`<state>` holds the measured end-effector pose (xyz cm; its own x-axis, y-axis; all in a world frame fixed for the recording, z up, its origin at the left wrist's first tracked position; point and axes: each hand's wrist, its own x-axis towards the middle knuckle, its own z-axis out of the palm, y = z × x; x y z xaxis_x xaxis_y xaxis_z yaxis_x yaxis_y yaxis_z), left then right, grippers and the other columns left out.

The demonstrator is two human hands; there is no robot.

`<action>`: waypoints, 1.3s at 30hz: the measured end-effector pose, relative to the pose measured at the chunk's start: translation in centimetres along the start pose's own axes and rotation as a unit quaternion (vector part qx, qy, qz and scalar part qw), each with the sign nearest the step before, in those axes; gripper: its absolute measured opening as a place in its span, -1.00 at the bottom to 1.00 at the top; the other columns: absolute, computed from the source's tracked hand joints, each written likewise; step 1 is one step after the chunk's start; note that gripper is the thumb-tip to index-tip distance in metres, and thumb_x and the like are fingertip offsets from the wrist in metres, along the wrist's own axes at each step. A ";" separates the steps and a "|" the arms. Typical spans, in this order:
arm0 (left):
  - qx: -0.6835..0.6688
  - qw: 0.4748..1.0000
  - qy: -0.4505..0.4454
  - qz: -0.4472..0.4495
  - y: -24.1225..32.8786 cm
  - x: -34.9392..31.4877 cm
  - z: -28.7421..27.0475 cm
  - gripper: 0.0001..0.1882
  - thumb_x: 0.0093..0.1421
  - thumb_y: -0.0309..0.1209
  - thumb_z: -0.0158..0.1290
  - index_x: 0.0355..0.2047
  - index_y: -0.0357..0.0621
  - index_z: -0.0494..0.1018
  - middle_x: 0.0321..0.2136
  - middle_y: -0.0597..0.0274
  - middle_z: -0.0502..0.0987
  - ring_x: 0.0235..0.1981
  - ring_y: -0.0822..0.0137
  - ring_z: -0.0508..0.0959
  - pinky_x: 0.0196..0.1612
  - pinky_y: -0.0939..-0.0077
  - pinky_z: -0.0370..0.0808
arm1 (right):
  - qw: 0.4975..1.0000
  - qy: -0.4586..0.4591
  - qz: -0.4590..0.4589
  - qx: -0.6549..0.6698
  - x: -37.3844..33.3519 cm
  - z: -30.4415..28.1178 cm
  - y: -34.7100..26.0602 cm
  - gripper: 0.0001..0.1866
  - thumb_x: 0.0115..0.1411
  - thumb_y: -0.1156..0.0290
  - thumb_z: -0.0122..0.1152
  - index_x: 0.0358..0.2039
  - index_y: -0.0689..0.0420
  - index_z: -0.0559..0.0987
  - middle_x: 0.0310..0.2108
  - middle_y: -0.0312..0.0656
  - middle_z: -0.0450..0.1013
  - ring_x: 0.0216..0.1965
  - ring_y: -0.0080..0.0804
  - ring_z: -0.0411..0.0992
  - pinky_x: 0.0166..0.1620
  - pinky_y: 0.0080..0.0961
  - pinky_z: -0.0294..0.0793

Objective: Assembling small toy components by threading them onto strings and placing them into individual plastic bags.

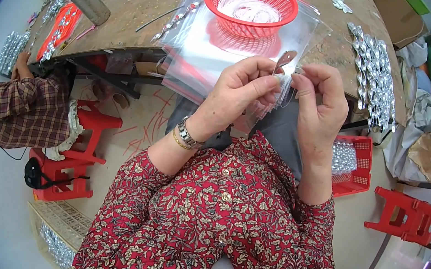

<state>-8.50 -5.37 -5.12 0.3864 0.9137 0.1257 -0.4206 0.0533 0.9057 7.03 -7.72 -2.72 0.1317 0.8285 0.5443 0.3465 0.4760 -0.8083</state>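
My left hand (pixel 244 89) is closed in a pinch around a shiny twisted silver strip (pixel 286 59), whose upper end stands up above the thumb. The strip's lower part hangs below the fingers, partly hidden by them. Close beside it, my right hand (pixel 321 103) pinches a thin pale thread (pixel 288 98) that loops down between the two hands. Both hands are raised in front of the table edge, over my lap. Just beyond them, a red plastic basket (pixel 247 28) holds coiled white and pinkish thread (pixel 249 9).
Clear plastic sheets (pixel 183 52) lie under the basket. Twisted silver strips (pixel 372 74) are piled at the right table edge. A metal flask (pixel 87 1) stands at left. A person (pixel 29 112) sits at far left. Right of my legs is a red crate (pixel 364 165); beyond it, a red stool (pixel 404 215).
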 end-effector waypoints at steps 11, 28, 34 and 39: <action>0.048 0.996 -0.012 0.071 3.5 1.7 1.2 -0.80 0.18 -0.44 0.10 -0.22 -0.25 0.42 -0.54 0.48 0.36 -0.58 0.71 0.31 -0.52 0.80 0.25 | 0.999 0.003 -0.038 0.018 1.6 -0.4 -1.1 -0.95 0.11 0.60 0.18 -0.44 0.26 0.48 -0.54 -0.27 0.42 -0.52 -0.63 0.39 -0.42 -0.68 0.37; 0.034 0.997 0.043 0.049 2.9 1.8 1.1 -0.90 0.20 -0.44 0.05 -0.34 -0.21 0.43 -0.60 0.49 0.39 -0.63 0.69 0.32 -0.58 0.79 0.24 | 0.993 -0.098 -0.004 -0.062 1.4 0.3 -1.1 -0.98 0.13 0.62 0.15 -0.39 0.28 0.51 -0.49 -0.36 0.43 -0.45 -0.73 0.33 -0.36 -0.74 0.33; -0.002 0.998 0.055 0.020 2.6 2.0 0.5 -0.90 0.19 -0.40 0.06 -0.34 -0.16 0.43 -0.62 0.48 0.39 -0.65 0.66 0.34 -0.59 0.78 0.27 | 0.996 -0.086 0.027 -0.006 1.2 0.7 -0.9 -0.96 0.14 0.61 0.17 -0.37 0.28 0.52 -0.45 -0.37 0.43 -0.44 -0.74 0.33 -0.35 -0.76 0.33; 0.005 0.998 0.062 0.009 2.3 2.0 0.0 -0.90 0.19 -0.38 0.06 -0.36 -0.13 0.42 -0.63 0.48 0.38 -0.65 0.66 0.35 -0.59 0.77 0.27 | 0.997 -0.068 0.029 -0.028 1.2 0.8 -0.5 -0.95 0.12 0.62 0.18 -0.37 0.28 0.52 -0.46 -0.38 0.42 -0.46 -0.75 0.32 -0.38 -0.78 0.31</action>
<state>-8.68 -3.41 -2.73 0.2731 0.9576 0.0914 -0.4174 0.0324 0.9082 6.30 -6.73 -1.79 0.0263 0.8884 0.4584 0.3932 0.4124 -0.8218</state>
